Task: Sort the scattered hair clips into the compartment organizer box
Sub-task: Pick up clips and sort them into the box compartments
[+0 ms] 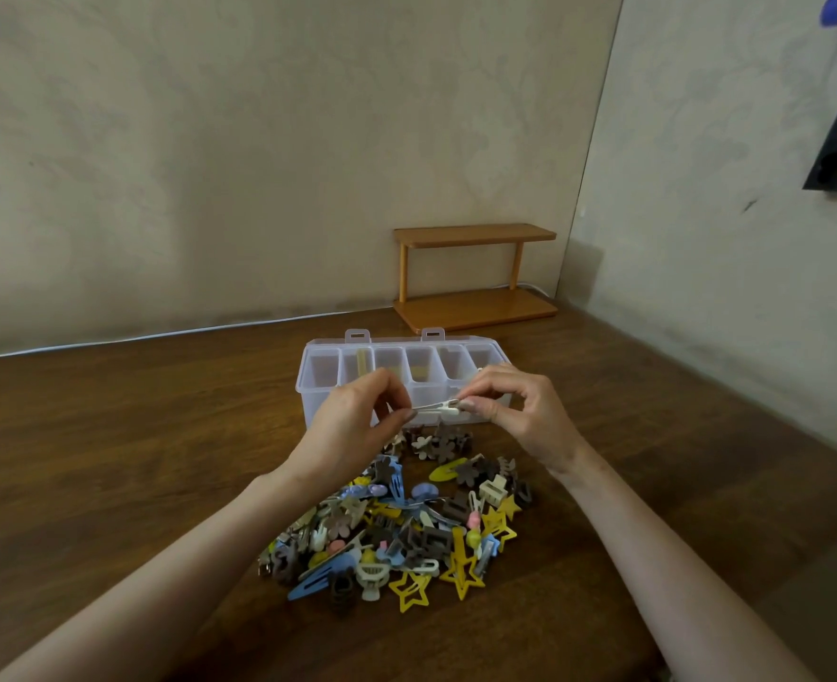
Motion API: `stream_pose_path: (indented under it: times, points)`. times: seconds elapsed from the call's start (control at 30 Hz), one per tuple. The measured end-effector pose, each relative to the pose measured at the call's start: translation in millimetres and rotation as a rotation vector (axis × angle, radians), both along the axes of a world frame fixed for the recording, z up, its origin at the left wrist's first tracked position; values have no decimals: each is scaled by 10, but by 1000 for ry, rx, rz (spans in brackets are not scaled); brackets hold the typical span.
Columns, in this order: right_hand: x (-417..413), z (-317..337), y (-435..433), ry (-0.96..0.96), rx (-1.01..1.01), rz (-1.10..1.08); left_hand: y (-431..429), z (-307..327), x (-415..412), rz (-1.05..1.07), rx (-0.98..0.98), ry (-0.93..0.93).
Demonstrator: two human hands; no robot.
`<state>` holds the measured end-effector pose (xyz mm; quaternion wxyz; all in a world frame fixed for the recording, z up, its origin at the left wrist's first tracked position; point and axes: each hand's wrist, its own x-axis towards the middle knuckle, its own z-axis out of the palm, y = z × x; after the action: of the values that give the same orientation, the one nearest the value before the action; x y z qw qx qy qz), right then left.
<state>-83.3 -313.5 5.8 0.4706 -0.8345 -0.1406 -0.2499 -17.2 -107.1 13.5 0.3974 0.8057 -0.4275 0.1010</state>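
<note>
In front of the clear compartment organizer box (314,393), just at its near wall, a slim white hair clip (437,407) is held level between two bare hands. The left hand (357,428) pinches the clip's left end between thumb and fingertips, the other fingers curled in. The right hand (514,406) pinches the right end the same way, so both hands are closed on this one clip and it touches neither the box nor the table.

The box stands open on the dark wooden table (111,435), with a row of compartments showing along its far side. A pale tan strip (361,360) stands in the second compartment from the left. Something yellowish lies low in the two compartments to the right of it, too hidden to name.

On the near side of the box, starting close to its front wall, lies the pile of hair clips (406,524): brown flowers closest to the box, then blue snap clips, cream claw clips and yellow stars. One open yellow star clip (409,590) lies at the pile's edge farthest from the box.

Behind the box, toward its right end, a small two-tier wooden shelf (475,278) stands in the corner of the walls.
</note>
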Motion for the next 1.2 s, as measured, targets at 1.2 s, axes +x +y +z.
stream_pose_path:
  times: [1.2]
  points:
    - [83,-104,-232,-201,-246,-786,52,-52,19,-158,105,41]
